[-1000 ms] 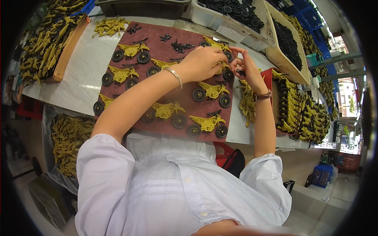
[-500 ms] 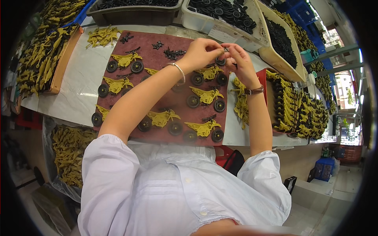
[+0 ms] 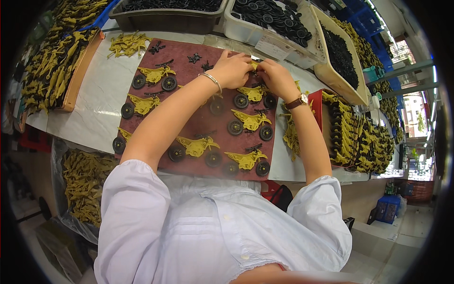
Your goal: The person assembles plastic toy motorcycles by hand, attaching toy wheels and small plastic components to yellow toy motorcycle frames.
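Observation:
Both hands meet at the far right part of a dark red mat [image 3: 189, 124], over a yellow toy motorcycle body [image 3: 255, 65] that shows only in part. My left hand [image 3: 231, 70], with a bracelet at its wrist, curls its fingers against the body's left side. From the right, my right hand [image 3: 278, 78] pinches at the body; its fingertips hide whatever small part lies between them. Just nearer on the mat lies another yellow toy motorcycle [image 3: 253, 93] with black wheels. More stand in rows, such as one toy motorcycle [image 3: 249, 121] and another [image 3: 196, 146].
Small black parts [image 3: 194, 58] lie along the mat's far edge. Behind stand a dark bin [image 3: 168, 21], a white bin of black wheels [image 3: 250, 29] and a cream bin [image 3: 324, 71]. Boxes of yellow-black pieces flank the mat: an orange-edged box [image 3: 82, 71] and a red box [image 3: 316, 106].
My hands have come down from a raised pinch onto the yellow toy motorcycle body at the mat's far right. The view has shifted slightly.

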